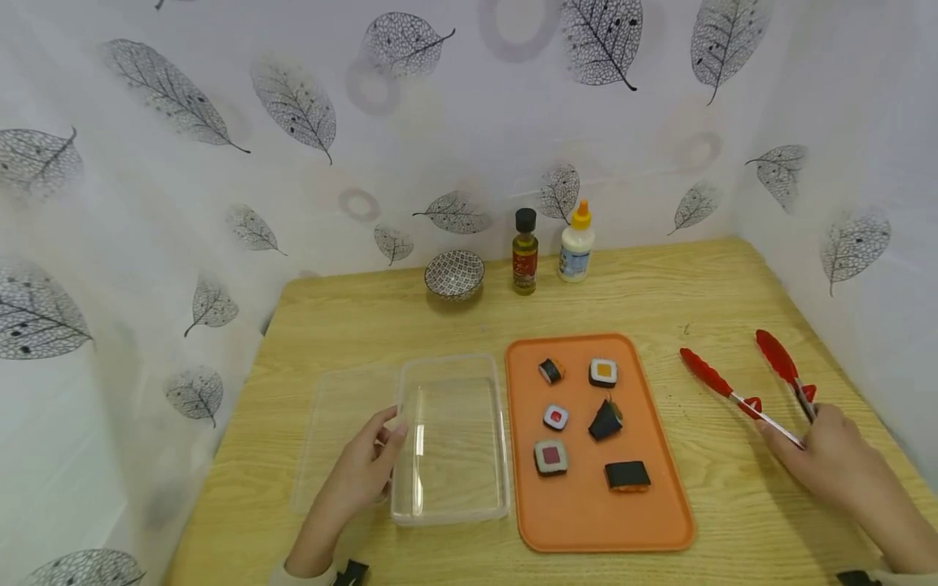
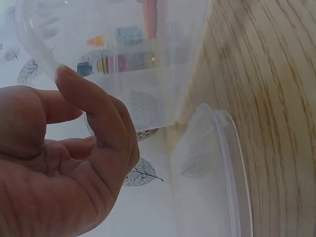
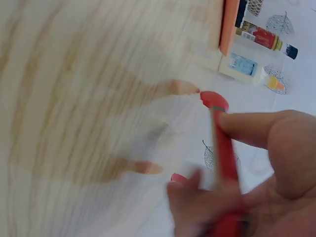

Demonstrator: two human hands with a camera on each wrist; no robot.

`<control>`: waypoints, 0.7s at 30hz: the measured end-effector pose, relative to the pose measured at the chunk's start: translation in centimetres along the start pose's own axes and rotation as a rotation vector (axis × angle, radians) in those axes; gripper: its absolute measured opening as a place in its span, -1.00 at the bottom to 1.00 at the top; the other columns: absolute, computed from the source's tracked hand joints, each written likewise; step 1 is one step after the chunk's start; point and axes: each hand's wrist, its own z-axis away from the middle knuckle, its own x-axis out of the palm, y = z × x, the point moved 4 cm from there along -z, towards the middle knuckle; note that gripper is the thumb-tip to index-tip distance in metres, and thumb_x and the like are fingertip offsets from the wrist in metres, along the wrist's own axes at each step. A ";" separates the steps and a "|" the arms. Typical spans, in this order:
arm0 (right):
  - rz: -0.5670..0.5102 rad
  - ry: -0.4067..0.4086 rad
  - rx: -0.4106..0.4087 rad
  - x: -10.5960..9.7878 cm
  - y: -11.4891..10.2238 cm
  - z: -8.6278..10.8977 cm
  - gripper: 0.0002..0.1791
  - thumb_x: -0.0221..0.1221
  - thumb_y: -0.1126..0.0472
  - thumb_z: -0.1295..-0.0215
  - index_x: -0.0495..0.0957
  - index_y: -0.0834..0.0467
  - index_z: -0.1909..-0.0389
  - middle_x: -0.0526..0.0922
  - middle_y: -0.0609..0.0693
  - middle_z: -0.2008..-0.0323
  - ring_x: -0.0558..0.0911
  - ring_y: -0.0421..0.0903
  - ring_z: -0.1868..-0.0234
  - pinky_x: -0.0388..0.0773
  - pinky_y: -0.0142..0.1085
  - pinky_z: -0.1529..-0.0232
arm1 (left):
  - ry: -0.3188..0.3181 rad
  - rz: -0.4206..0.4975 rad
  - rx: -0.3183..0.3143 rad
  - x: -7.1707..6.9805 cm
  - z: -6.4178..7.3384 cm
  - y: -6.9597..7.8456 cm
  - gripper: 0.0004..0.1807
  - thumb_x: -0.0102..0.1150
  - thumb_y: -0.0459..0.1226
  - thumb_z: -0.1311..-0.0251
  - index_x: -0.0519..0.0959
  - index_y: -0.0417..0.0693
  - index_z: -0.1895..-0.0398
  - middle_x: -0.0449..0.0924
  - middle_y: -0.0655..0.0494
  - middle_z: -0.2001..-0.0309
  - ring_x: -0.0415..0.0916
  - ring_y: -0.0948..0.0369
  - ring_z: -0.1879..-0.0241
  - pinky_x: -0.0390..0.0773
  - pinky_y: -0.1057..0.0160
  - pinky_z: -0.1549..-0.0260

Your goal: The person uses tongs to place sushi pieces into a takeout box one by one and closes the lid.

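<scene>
My left hand (image 1: 366, 464) grips the left rim of a clear plastic container (image 1: 454, 518), its fingers curled at the edge. Close up, the left wrist view has a fingertip against the container's wall (image 2: 163, 94). On the right, my right hand (image 1: 835, 452) holds red-tipped metal tongs (image 1: 780, 431), their arms spread apart and nothing between the tips. Between the container and the tongs lies an orange tray (image 1: 586, 525) bearing several sushi pieces, among them a roll with a dark pink centre (image 1: 550, 457), a cone-shaped hand roll (image 1: 606, 420) and a black-wrapped piece (image 1: 628, 475).
A clear lid (image 1: 322, 407) lies left of the container, partly behind my left hand. At the back of the wooden table (image 1: 352, 317) stand a patterned bowl (image 1: 454, 274), a black-capped bottle (image 1: 524, 256) and a white bottle with a yellow top (image 1: 576, 248). Leaf-print sheeting (image 1: 454, 122) surrounds the table.
</scene>
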 end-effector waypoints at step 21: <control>0.088 0.281 -0.492 -1.7 -5.7 -1.8 -0.22 0.64 -0.05 0.07 0.66 0.22 -0.18 0.72 0.08 0.16 0.33 -0.37 0.45 0.25 -0.42 0.53 | -0.028 0.061 0.040 -0.3 0.0 0.0 -0.38 -0.02 -0.11 -0.65 0.21 -0.20 -0.61 0.50 -0.17 0.10 0.50 0.21 0.53 0.71 0.17 0.59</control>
